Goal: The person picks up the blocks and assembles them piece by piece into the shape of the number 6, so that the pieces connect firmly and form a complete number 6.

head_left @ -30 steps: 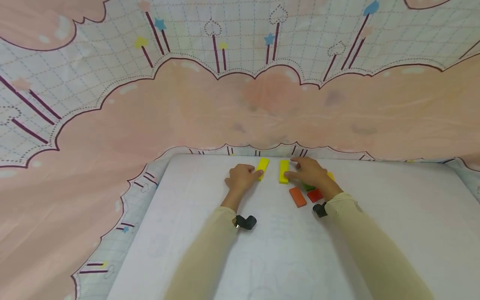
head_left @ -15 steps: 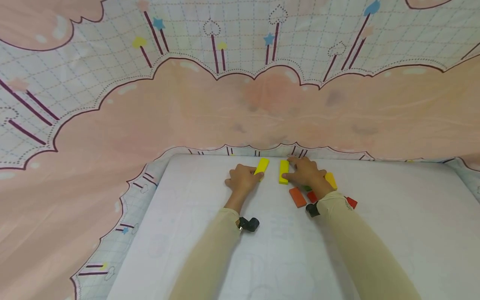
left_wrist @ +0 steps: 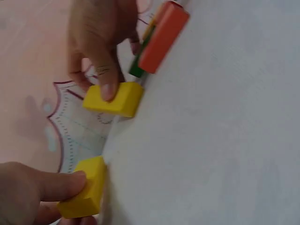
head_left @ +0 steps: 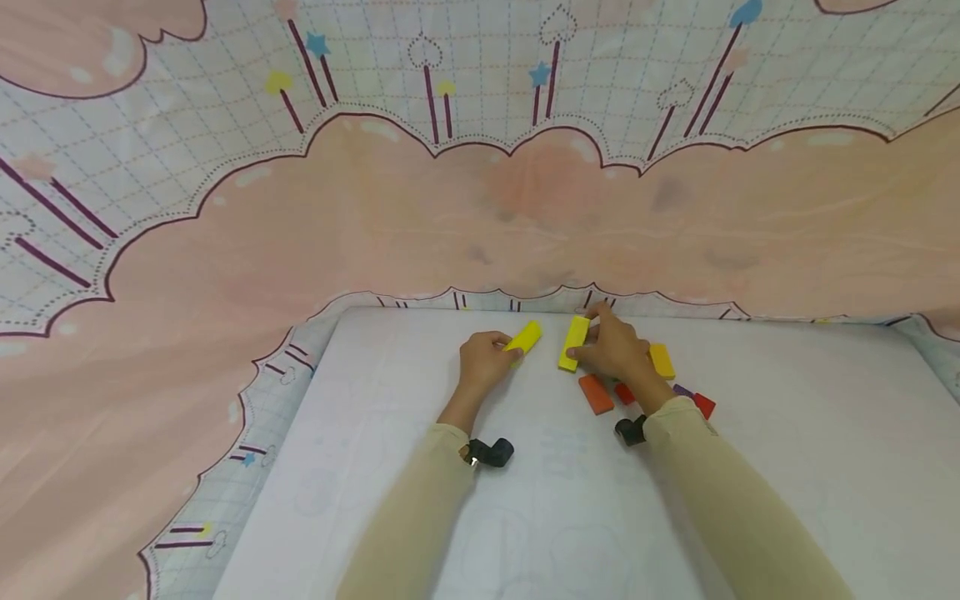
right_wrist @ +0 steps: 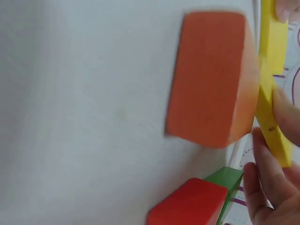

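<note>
Head view catches your left hand pinching one yellow block and your right hand another yellow block near the far edge of the counter, where a slackened pinch could send either over the back.

The yellow blocks look smooth and matt, the sleeves matt woven cloth.

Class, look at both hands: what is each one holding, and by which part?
The left hand pinches a yellow rectangular block toward its near end, between thumb and fingers. The right hand pinches another yellow rectangular block, thumb on a long face.
</note>
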`<action>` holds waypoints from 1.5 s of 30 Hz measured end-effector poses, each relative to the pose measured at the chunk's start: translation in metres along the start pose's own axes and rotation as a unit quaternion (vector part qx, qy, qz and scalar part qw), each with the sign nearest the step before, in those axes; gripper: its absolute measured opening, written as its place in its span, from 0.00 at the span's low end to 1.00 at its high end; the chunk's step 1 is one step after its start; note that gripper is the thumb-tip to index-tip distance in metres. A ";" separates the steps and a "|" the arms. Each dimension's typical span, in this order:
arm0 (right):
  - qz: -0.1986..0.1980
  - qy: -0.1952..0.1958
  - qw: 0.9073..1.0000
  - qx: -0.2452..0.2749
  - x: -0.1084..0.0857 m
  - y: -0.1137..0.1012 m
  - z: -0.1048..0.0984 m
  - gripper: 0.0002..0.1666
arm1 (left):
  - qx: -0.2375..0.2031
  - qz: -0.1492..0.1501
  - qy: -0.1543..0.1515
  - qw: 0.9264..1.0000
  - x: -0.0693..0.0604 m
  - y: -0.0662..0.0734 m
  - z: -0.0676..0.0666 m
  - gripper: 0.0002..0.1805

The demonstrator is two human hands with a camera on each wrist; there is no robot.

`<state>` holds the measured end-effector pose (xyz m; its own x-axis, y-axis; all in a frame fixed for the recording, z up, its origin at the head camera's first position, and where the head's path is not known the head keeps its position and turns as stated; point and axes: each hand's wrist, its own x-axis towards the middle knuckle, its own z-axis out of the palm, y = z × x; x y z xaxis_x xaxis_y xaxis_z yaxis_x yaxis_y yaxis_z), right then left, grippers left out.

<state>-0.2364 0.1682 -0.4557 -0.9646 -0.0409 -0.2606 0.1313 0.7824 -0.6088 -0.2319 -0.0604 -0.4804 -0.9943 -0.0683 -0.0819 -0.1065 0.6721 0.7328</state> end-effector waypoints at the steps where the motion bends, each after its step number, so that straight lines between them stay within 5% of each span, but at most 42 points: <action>1: -0.004 0.008 1.000 0.014 -0.002 0.000 0.000 0.41 | -0.019 -0.008 -0.014 1.000 -0.002 -0.001 -0.004 0.15; 5: -0.027 0.038 0.996 0.076 -0.012 0.004 0.002 0.36 | -0.070 -0.049 -0.085 0.993 -0.016 -0.007 -0.020 0.13; 10: -0.027 0.039 0.986 0.162 -0.023 0.004 0.004 0.33 | -0.111 -0.064 -0.178 0.976 -0.034 -0.019 -0.035 0.12; 13: -0.013 0.022 0.972 0.236 -0.028 -0.002 0.008 0.34 | -0.134 -0.057 -0.233 0.962 -0.042 -0.027 -0.041 0.18; 16: 0.009 0.003 0.950 0.311 -0.031 -0.009 0.015 0.35 | -0.153 -0.047 -0.280 0.946 -0.049 -0.034 -0.044 0.36; 19: 0.037 -0.012 0.933 0.359 -0.034 -0.018 0.023 0.37 | -0.150 -0.035 -0.305 0.940 -0.055 -0.039 -0.044 0.46; 22: 0.062 -0.019 0.922 0.382 -0.034 -0.025 0.032 0.37 | -0.159 -0.034 -0.313 0.936 -0.057 -0.041 -0.042 0.42; 26: 0.083 -0.016 0.912 0.401 -0.031 -0.033 0.044 0.39 | -0.180 -0.044 -0.295 0.937 -0.056 -0.042 -0.040 0.34; 31: 0.096 -0.008 0.896 0.434 -0.022 -0.044 0.061 0.42 | -0.132 -0.026 -0.234 0.963 -0.054 -0.040 -0.041 0.33; 35: 0.111 0.019 0.887 0.447 -0.015 -0.050 0.074 0.42 | -0.098 -0.008 -0.209 0.973 -0.053 -0.040 -0.042 0.32; 39: 0.125 0.043 0.893 0.430 -0.009 -0.053 0.081 0.40 | -0.067 0.014 -0.187 0.980 -0.053 -0.041 -0.042 0.30; 45: 0.126 0.051 0.914 0.382 -0.003 -0.054 0.083 0.36 | -0.041 0.026 -0.170 0.984 -0.054 -0.044 -0.042 0.30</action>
<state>-0.2212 0.0743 -0.4838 -0.8928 0.1694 -0.4175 0.4364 0.0950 -0.8947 -0.1735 -0.1168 -0.4801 -0.9411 0.2238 -0.2536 -0.0700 0.6048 0.7933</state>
